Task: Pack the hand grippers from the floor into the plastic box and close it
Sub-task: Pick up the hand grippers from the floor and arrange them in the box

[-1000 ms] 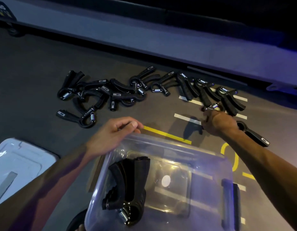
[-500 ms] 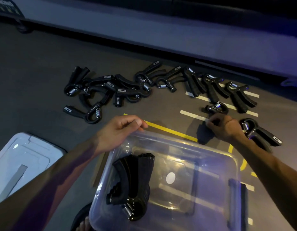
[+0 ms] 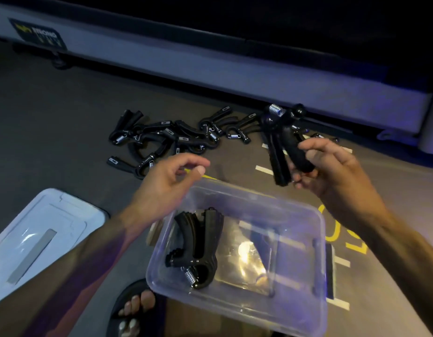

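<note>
My right hand (image 3: 332, 169) holds black hand grippers (image 3: 281, 142) by their handles, springs up, in the air just beyond the far right corner of the clear plastic box (image 3: 305, 215). Black hand grippers (image 3: 198, 249) lie inside the box at its left side. My left hand (image 3: 166, 188) hovers above the box's far left corner, fingers loosely curled and holding nothing. A pile of several black hand grippers (image 3: 166, 139) lies on the dark floor beyond the box.
The white box lid (image 3: 40, 234) lies on the floor to the left. My sandalled foot (image 3: 135, 307) is at the box's near left corner. A long grey base of gym equipment (image 3: 234, 76) runs across behind the pile. Yellow and white floor markings lie to the right.
My right hand has lifted hand grippers off the floor and brought them up toward the box. My left hand has come off the box rim and now hovers above it.
</note>
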`<move>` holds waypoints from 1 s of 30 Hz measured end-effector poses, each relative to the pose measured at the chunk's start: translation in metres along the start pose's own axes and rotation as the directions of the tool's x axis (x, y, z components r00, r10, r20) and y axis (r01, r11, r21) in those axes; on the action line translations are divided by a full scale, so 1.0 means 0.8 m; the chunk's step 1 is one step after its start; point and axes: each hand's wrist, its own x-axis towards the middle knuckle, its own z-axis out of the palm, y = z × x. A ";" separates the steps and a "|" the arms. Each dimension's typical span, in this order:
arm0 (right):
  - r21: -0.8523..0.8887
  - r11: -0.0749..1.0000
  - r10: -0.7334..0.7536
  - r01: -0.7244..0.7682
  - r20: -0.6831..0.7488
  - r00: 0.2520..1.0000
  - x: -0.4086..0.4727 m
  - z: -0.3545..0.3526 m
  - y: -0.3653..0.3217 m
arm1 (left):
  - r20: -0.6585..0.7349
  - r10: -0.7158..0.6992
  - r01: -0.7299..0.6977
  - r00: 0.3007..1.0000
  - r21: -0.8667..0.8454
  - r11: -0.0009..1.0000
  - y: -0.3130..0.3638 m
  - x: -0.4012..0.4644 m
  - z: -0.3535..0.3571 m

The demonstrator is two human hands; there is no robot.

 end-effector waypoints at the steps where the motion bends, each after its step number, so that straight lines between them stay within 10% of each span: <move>1: 0.043 0.999 0.011 -0.014 0.061 0.998 -0.013 0.011 0.000 | 0.013 0.010 -0.010 1.000 -0.043 0.999 0.014 -0.003 0.004; 16: -0.282 0.959 0.028 0.032 0.204 0.979 -0.114 0.052 0.059 | 0.217 -0.061 0.110 0.974 -0.225 0.968 0.074 -0.038 0.028; 24: -0.790 0.472 -0.299 0.392 0.275 0.914 -0.122 0.046 0.072 | 0.324 -0.042 0.129 0.945 -0.253 0.959 0.062 -0.041 0.026; 30: -0.736 0.624 -0.275 0.262 0.107 0.955 -0.118 0.035 0.072 | 0.281 -0.071 0.136 0.957 -0.217 0.967 0.047 -0.037 0.027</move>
